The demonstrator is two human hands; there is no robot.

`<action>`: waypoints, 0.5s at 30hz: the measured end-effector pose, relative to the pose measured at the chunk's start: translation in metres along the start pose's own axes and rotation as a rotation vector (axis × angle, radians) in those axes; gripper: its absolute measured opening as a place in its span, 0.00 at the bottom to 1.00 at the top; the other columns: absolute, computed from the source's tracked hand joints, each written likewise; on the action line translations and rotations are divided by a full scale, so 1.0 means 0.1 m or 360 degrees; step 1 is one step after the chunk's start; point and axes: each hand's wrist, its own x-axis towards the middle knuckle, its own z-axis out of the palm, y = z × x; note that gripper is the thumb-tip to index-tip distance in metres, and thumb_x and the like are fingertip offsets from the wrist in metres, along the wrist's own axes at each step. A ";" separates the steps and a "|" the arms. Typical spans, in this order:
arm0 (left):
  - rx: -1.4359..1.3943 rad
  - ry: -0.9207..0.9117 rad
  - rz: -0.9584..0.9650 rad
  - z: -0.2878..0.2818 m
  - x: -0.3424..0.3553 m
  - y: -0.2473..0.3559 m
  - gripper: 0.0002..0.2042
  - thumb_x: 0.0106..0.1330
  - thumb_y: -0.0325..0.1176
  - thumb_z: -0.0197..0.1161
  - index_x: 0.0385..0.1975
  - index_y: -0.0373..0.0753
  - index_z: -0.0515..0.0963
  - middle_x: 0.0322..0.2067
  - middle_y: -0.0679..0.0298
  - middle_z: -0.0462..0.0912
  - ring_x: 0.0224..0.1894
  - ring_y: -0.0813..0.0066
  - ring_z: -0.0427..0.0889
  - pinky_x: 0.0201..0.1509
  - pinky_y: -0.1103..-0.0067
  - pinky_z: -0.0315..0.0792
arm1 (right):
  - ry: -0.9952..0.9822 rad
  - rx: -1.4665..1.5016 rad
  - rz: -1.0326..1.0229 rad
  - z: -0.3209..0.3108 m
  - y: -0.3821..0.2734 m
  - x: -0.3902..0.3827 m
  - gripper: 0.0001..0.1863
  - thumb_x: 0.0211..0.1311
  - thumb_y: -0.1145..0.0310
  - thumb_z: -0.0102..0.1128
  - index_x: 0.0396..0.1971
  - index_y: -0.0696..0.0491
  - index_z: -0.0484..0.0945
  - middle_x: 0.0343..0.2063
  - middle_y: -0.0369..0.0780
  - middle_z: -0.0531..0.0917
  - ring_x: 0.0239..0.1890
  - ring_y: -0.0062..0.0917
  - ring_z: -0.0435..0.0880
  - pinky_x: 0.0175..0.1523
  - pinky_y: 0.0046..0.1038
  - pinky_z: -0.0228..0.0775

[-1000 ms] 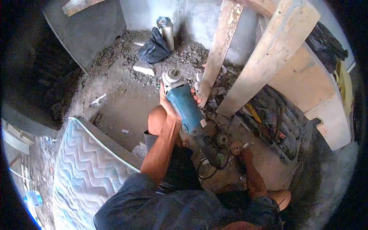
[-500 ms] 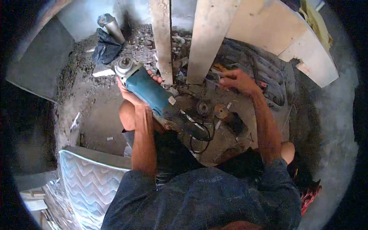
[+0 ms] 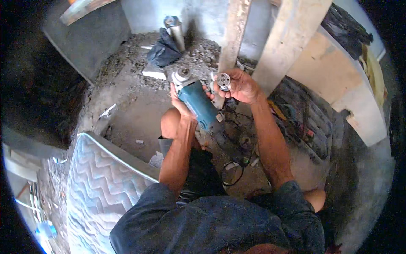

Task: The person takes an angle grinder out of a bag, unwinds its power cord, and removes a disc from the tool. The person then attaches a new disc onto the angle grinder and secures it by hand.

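Observation:
My left hand (image 3: 182, 106) is wrapped round the teal body of an angle grinder (image 3: 197, 101), which lies tilted with its silver gear head and bare spindle pointing up and away from me. No disc shows on the spindle. Just to the right, my right hand (image 3: 242, 86) pinches a round silver metal flange (image 3: 223, 79) between thumb and fingers. Several small holes show in its face. The flange is close to the grinder head but apart from it. The grinder's dark rear handle and cord run down between my legs, partly lost in shadow.
Two upright wooden boards (image 3: 288, 42) stand ahead. At the right lies an open dark tool case (image 3: 302, 120) beside a plywood sheet (image 3: 338, 72). A quilted mattress (image 3: 105, 182) is at the left. Rubble, a black plastic bag (image 3: 163, 50) and a silver roll (image 3: 176, 36) lie by the far wall.
My right hand has come from beside the tool case to the grinder head, now with the flange in its fingers. The view has turned, so the surroundings sit differently. The left hand keeps its hold.

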 end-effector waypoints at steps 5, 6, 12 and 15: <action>0.0045 -0.0024 0.0002 0.03 -0.03 0.09 0.45 0.58 0.76 0.36 0.37 0.31 0.77 0.27 0.50 0.82 0.22 0.52 0.82 0.24 0.61 0.80 | -0.0092 -0.0037 0.0049 0.04 0.02 0.20 0.28 0.53 0.62 0.72 0.53 0.58 0.77 0.40 0.44 0.83 0.34 0.24 0.79 0.37 0.21 0.71; 0.0014 -0.0099 -0.0037 0.03 -0.04 0.11 0.45 0.58 0.76 0.36 0.36 0.31 0.77 0.27 0.49 0.82 0.21 0.52 0.82 0.24 0.61 0.81 | -0.0087 -0.0036 0.0053 0.05 0.01 0.23 0.28 0.53 0.62 0.72 0.53 0.58 0.77 0.40 0.44 0.83 0.34 0.24 0.79 0.37 0.21 0.71; 0.0027 -0.0060 0.0012 -0.08 0.01 0.16 0.45 0.58 0.76 0.37 0.39 0.31 0.77 0.27 0.49 0.82 0.22 0.50 0.82 0.26 0.60 0.81 | 0.0340 -0.0869 0.0301 0.32 -0.16 0.37 0.21 0.58 0.71 0.68 0.51 0.62 0.77 0.38 0.40 0.85 0.36 0.17 0.80 0.42 0.21 0.74; -0.0019 -0.0028 -0.0029 -0.09 0.00 0.14 0.44 0.58 0.76 0.38 0.39 0.32 0.77 0.27 0.49 0.82 0.22 0.50 0.83 0.28 0.58 0.81 | 0.0551 -0.1456 0.0180 0.51 -0.19 0.37 0.17 0.57 0.73 0.68 0.47 0.61 0.79 0.37 0.39 0.85 0.33 0.16 0.82 0.39 0.22 0.75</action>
